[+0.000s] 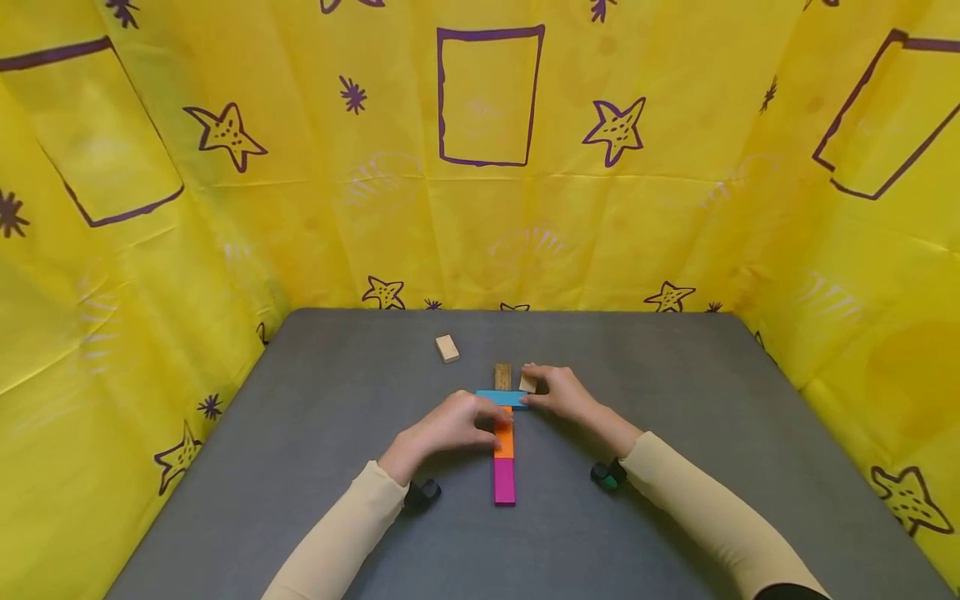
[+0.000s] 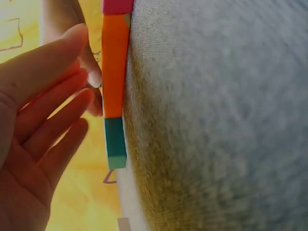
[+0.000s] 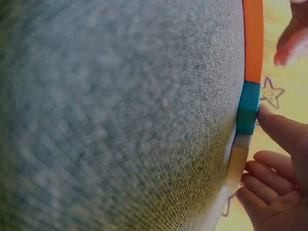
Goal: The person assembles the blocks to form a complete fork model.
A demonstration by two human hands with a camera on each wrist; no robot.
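Observation:
A row lies on the grey table: a magenta block (image 1: 505, 482) nearest, an orange block (image 1: 505, 442), a blue block (image 1: 495, 397) set crosswise, and a brown wooden block (image 1: 503, 375) beyond. My left hand (image 1: 453, 423) is over the orange block, fingers loosely bent, holding nothing; the left wrist view shows its palm beside the row. With my right hand (image 1: 562, 394) I reach to the right end of the blue block, my thumb (image 3: 276, 126) right at it. The fingers of that hand are at a pale wooden block (image 3: 237, 166), partly hidden in the head view.
Another pale wooden block (image 1: 447, 348) lies apart, toward the back left. Yellow cloth (image 1: 480, 225) with purple drawings hangs behind the table and along both sides. Dark wrist cameras (image 1: 422, 495) sit under both wrists, close over the tabletop.

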